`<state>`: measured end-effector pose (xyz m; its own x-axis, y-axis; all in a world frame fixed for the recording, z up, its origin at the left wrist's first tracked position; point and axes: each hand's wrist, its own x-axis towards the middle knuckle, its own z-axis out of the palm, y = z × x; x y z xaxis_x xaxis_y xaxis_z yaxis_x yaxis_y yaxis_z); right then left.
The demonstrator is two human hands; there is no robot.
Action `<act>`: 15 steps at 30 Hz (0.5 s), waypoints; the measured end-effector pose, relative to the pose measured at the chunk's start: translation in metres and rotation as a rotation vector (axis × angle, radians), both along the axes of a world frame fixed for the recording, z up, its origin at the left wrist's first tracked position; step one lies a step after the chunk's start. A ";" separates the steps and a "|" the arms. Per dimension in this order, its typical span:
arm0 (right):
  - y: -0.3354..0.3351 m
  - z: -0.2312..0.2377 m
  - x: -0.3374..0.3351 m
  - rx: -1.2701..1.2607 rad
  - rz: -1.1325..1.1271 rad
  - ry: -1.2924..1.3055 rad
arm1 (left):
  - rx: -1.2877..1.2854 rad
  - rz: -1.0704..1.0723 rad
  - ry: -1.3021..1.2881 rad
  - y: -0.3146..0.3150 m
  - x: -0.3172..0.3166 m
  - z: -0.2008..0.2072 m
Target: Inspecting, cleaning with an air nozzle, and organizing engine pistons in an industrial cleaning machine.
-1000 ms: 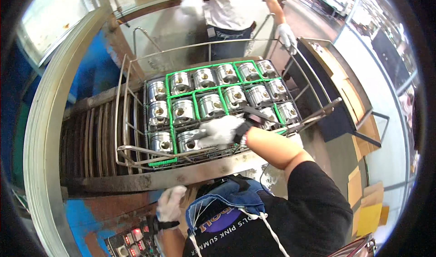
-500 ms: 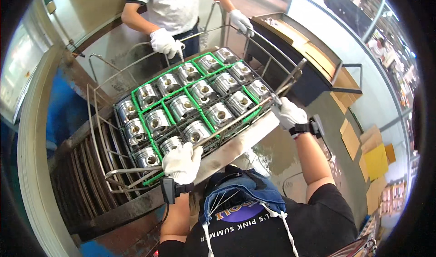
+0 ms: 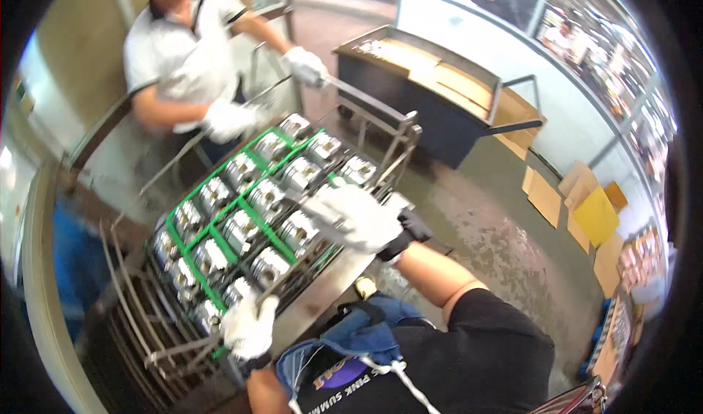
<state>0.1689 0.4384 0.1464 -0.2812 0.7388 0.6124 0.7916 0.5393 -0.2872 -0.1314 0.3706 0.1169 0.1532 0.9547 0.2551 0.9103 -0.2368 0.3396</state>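
Observation:
A wire-frame metal basket (image 3: 176, 349) holds rows of shiny metal pistons (image 3: 269, 266), set apart by green-wrapped dividers (image 3: 220, 238). My left hand (image 3: 247, 327), in a white glove, is closed on the basket's near rim at the left corner. Above the pistons on the near right is my gloved right hand (image 3: 359, 216), smeared by motion. A greyish shape shows at its fingers; I cannot make out whether it is held. Across from me, a co-worker's gloved hand (image 3: 304, 66) is at the basket's far right rail. The co-worker's other hand (image 3: 231, 120) is blurred near the far side.
Beneath the basket is a metal-edged stand (image 3: 315, 297). Curved metal bars (image 3: 139, 341) lie at the left. A dark cart (image 3: 410, 95) with cardboard inside stands at the back right. Cardboard pieces (image 3: 542, 198) and a yellow sheet (image 3: 597, 216) rest along the right wall.
My view has swung right, so the basket appears lower and further left. My right hand has left the near right rim and come inward over the pistons. The co-worker's left-side hand has moved.

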 end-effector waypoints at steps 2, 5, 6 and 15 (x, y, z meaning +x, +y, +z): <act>0.018 -0.011 0.003 0.063 0.059 0.078 | -0.091 -0.035 -0.083 0.008 -0.010 -0.018; 0.021 -0.027 0.006 -0.270 -0.030 -0.048 | -0.577 -0.050 -0.365 0.026 -0.019 -0.007; 0.016 -0.035 0.008 -0.368 -0.031 -0.076 | -0.643 -0.042 -0.422 0.035 -0.030 -0.024; -0.020 -0.087 0.057 -0.116 0.172 0.194 | -0.989 -0.544 0.443 0.201 0.065 -0.057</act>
